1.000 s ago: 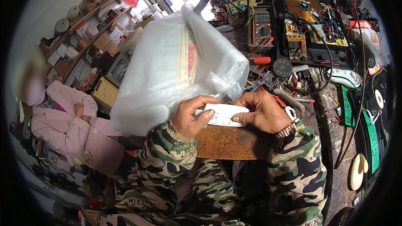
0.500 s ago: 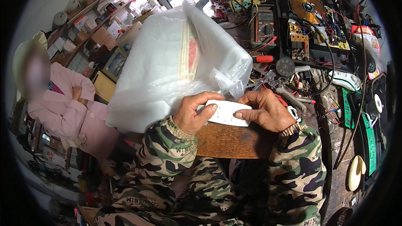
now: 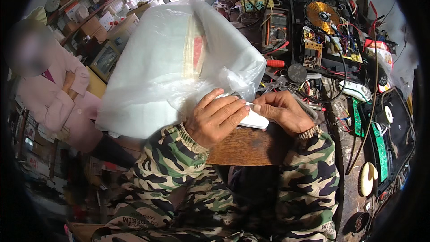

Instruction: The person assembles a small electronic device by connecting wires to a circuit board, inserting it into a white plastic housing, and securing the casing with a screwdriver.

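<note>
A white plastic handset with rounded ends is held over the front edge of the wooden table. My left hand lies across its left part, the fingers covering much of its face. Closed in a pinch, my right hand has its thumb and forefinger on the handset's upper edge, beside my left fingertips. What exactly sits in that pinch is too small to make out. Just beyond my hands, a clear plastic bag wraps a large pale folded bundle.
On the right of the bench are a multimeter, a red-handled tool, an opened appliance with a copper coil, green circuit boards and a brush. A person in a pink coat stands at the left with folded arms.
My left hand has turned over the handset, its fingers now spread across the face. The handset has tilted, and my right thumb has moved from its face to the upper edge. The view has shifted slightly.
</note>
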A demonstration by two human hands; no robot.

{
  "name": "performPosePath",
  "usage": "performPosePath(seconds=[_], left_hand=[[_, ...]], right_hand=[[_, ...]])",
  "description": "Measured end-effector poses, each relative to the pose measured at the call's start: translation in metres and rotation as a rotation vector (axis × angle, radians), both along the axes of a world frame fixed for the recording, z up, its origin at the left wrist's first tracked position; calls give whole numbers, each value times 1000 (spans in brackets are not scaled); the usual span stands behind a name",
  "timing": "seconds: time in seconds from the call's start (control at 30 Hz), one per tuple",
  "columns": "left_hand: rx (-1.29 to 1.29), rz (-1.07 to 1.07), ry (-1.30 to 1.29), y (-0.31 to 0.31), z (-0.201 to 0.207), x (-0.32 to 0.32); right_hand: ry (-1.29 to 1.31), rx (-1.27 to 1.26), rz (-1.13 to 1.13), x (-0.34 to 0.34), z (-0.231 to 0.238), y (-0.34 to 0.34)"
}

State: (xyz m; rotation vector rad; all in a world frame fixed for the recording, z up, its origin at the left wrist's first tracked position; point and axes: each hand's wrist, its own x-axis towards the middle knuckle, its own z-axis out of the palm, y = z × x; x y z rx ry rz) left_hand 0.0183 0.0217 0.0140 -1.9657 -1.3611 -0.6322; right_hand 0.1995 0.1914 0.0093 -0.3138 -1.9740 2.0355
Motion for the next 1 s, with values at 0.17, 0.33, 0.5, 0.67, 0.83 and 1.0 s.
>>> performPosePath(seconds=[0.17, 0.33, 0.5, 0.67, 0.83, 1.0], left_hand=[[-85, -52, -233, 0, 1, -5], [-225, -63, -503, 3, -1, -8], [-300, -74, -562, -2, 7, -9], [-446, -121, -764, -4, 10, -12], [-568, -149, -741, -2, 21, -12], [-812, -92, -749, 15, 24, -9]], right_hand=[[165, 166, -213, -2, -5, 2], [277, 323, -190, 6, -6, -5], [222, 407, -185, 1, -8, -4], [171, 405, -187, 7, -3, -8], [146, 439, -129, 6, 1, -10], [79, 408, -106, 8, 3, -5]])
